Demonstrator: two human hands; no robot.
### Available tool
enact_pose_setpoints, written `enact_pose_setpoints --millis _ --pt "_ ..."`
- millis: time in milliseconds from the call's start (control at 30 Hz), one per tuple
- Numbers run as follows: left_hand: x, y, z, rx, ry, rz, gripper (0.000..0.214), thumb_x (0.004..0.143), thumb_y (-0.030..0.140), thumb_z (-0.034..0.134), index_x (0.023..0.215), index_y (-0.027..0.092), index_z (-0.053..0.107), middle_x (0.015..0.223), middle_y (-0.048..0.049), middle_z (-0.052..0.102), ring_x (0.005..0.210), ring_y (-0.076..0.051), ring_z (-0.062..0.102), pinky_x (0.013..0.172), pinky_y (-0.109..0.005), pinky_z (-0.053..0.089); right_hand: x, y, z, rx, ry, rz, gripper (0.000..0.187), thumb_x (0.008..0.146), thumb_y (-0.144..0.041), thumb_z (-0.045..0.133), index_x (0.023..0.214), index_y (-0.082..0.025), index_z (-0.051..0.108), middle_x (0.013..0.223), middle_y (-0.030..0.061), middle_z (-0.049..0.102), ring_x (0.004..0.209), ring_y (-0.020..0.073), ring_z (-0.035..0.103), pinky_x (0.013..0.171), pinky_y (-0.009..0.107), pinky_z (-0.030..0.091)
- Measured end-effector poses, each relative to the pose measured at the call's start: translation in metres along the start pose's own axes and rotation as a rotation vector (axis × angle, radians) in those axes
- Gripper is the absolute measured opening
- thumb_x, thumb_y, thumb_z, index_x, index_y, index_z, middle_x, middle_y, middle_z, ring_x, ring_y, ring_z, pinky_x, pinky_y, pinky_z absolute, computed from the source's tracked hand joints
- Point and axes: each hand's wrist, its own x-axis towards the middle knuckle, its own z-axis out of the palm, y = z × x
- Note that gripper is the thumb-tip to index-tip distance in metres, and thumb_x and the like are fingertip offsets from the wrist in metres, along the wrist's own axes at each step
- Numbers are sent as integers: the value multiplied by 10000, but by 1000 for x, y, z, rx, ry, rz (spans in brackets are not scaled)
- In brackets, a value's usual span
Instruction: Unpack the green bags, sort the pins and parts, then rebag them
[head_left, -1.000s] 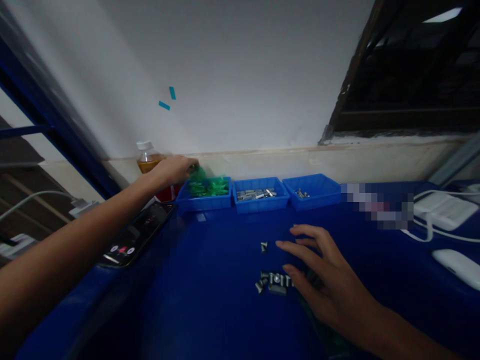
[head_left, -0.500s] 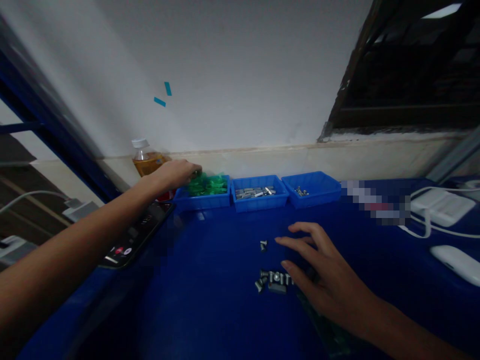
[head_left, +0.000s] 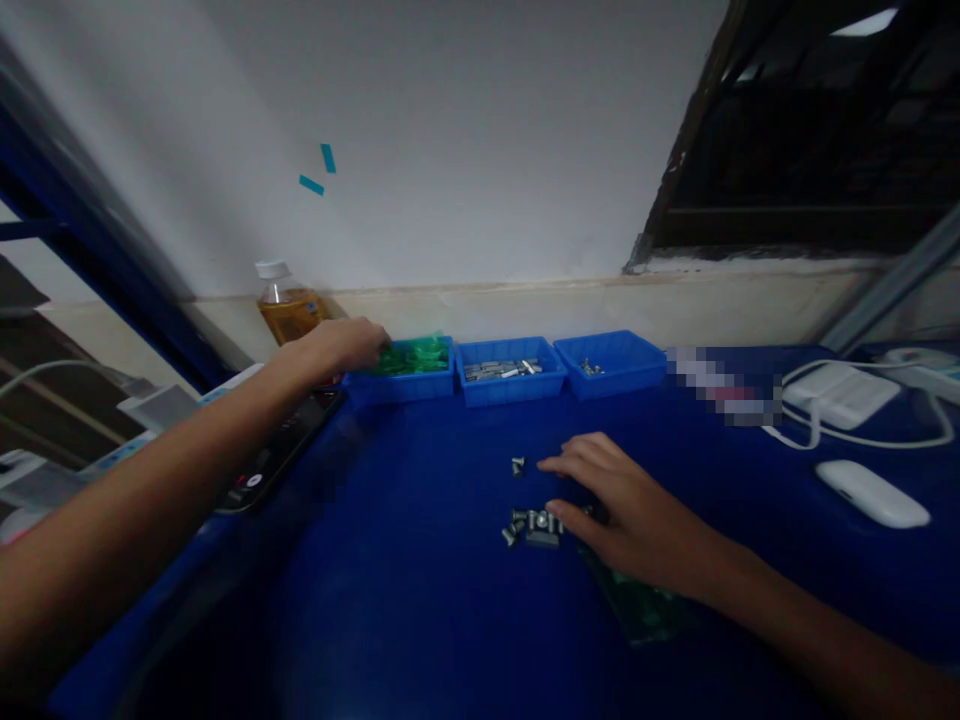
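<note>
Left hand (head_left: 351, 345) at green pieces (head_left: 424, 355) in left blue bin (head_left: 409, 388); fingertips hidden, can't tell grip. Right hand (head_left: 615, 495) half-spread, thumb by metal screws (head_left: 542, 520), green packet (head_left: 645, 605) below. I'd lift left clear of the rim, right off the screws. Bottle (head_left: 292, 312) crowds left wrist; widest counter (head_left: 405, 560) stretch: phone (head_left: 291, 442) to screws.

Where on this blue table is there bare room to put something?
Bare table lies left of the small metal parts, and between them and the blue trays. Crowded: around the right hand, with those parts and green plastic, and far right, by the white box.
</note>
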Motion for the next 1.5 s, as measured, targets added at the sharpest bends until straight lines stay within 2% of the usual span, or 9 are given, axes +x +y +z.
enact_pose_setpoints --millis 133,233,367,633,833,967,1100,1333,1500 --pt "-48 68 -7 26 257 148 317 883 194 373 1096 149 604 1026 -138 629 972 -257 571 841 -375 443 1 -3 -2 -22 5 12 278 853 -290 543 1111 -194 581 1009 86 594 1019 233 495 869 447 427" --pt "-82 124 0 -273 196 493 297 919 235 380 1164 186 540 1073 -86 602 975 -196 572 851 -308 454 5 -2 2 -24 11 7 250 860 -281 533 1081 -180 594 969 85 603 992 226 503 864 429 424" --pt "-98 164 17 -460 153 601 283 887 347 499 1120 191 542 1020 -74 595 938 -203 572 820 -315 466 10 4 9 -29 36 34 200 861 -263 532 1004 -155 619 880 72 611 917 208 511 821 383 429" --pt "-95 168 30 -671 250 508 145 776 70 490 866 159 561 849 -41 590 817 -176 542 757 -301 430 17 17 13 -61 125 24 184 852 -266 548 990 -168 621 819 55 623 846 198 526 772 354 427" --pt "-94 169 32 -1505 95 398 167 775 175 575 862 166 433 751 16 529 674 -99 510 662 -237 411 25 2 13 -126 177 -134 184 851 -228 541 1022 -168 577 903 62 617 862 200 530 760 346 419" --pt "-87 171 33 -1781 -72 423 315 731 240 668 893 166 408 740 25 545 679 -87 524 702 -239 404 26 -3 13 -184 208 -195 96 872 -195 495 930 -168 567 867 60 621 823 190 538 734 337 406" --pt "-76 170 31 -1792 -74 399 310 761 318 649 923 153 443 734 21 549 671 -89 526 678 -233 395 34 3 11 -230 244 -163 121 898 -215 456 879 -160 562 817 59 613 775 178 526 709 328 392" --pt "-72 170 32 -1230 323 450 118 823 207 561 929 156 550 813 -16 588 749 -123 539 680 -239 417 52 12 19 -132 240 -10 246 930 -204 376 722 -181 506 692 24 550 695 155 497 653 303 377" --pt "-73 170 36 -1202 318 402 117 882 237 498 917 148 565 764 -7 589 686 -106 539 626 -214 409 50 9 21 -8 212 33 212 932 -224 399 762 -192 522 709 10 556 699 141 522 647 284 402"
